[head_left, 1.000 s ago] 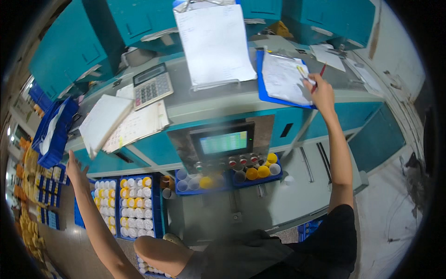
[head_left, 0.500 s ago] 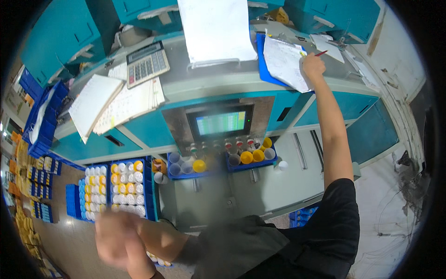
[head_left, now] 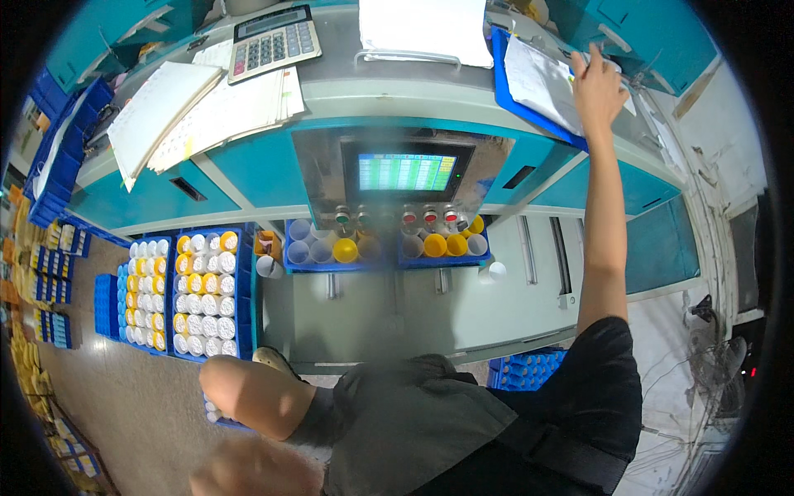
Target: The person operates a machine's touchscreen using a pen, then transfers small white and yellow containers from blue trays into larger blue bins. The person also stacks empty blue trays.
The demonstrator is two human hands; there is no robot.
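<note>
My right hand (head_left: 600,89) reaches to the back right of the counter, its fingers spread above the edge of a blue clipboard (head_left: 539,114). Written white sheets (head_left: 542,85) lie on that clipboard, just left of my fingers. I make out nothing gripped in this hand. Low at the bottom edge, my left hand (head_left: 252,469) is smeared by motion, beside my bent bare knee (head_left: 252,393); its fingers cannot be made out.
A calculator (head_left: 275,45) and paper stacks (head_left: 161,112) lie on the counter's left. Below a lit screen (head_left: 407,173), blue trays hold yellow and clear cups (head_left: 345,250). Crates of white- and yellow-topped containers (head_left: 207,285) stand at left. A wall fan (head_left: 718,368) is at right.
My right hand's fingers, earlier closed on a red pen over the sheets, are now spread. My left hand has dropped toward the bottom edge. The whole view has shifted.
</note>
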